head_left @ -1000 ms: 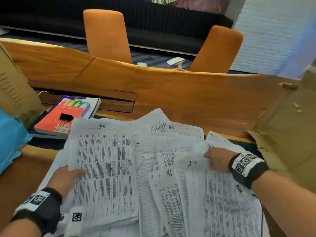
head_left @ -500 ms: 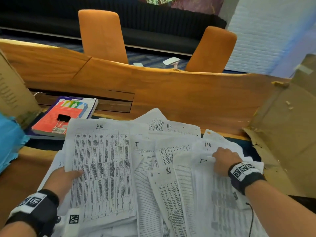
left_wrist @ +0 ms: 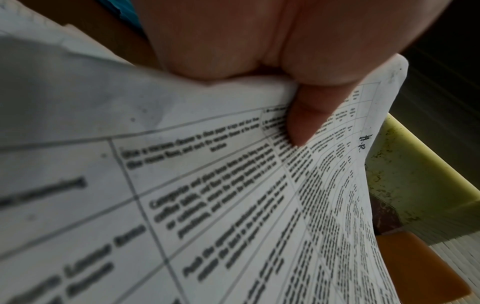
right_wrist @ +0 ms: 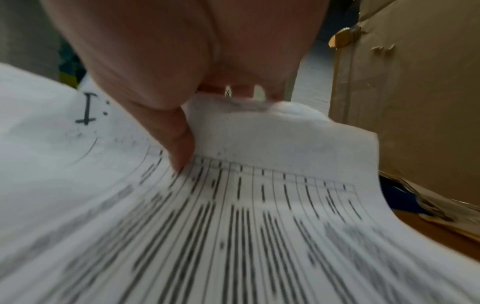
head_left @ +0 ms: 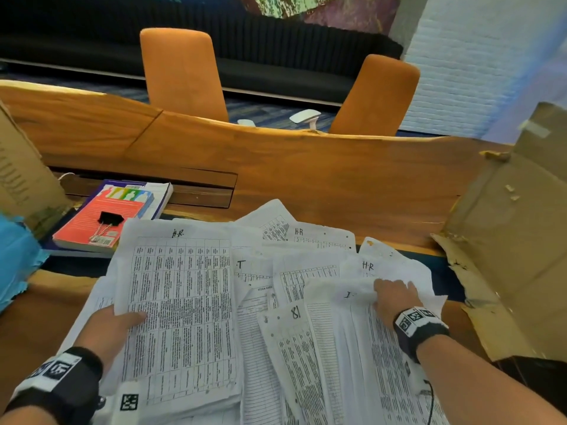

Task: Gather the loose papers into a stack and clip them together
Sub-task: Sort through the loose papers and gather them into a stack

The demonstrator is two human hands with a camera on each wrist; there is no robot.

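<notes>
Several printed sheets (head_left: 264,289) lie fanned over the near part of the wooden table. My left hand (head_left: 118,325) grips the left edge of a thick bundle topped by a sheet marked "H.R" (head_left: 181,305), thumb (left_wrist: 303,121) on top and fingers beneath. My right hand (head_left: 392,297) pinches the top of the sheets on the right, near a sheet marked "I" (right_wrist: 85,111), thumb (right_wrist: 179,144) pressed on the paper. A black binder clip (head_left: 109,220) rests on a red book (head_left: 101,217) at the far left, apart from both hands.
Torn cardboard boxes stand at the right (head_left: 509,240) and at the left edge (head_left: 21,179). Blue material (head_left: 15,259) lies at the left. Two orange chairs (head_left: 184,75) stand beyond the table's far edge (head_left: 276,133).
My right hand has slid right and nearer along the sheets and now bunches their top edge. My left hand keeps its hold on the left bundle.
</notes>
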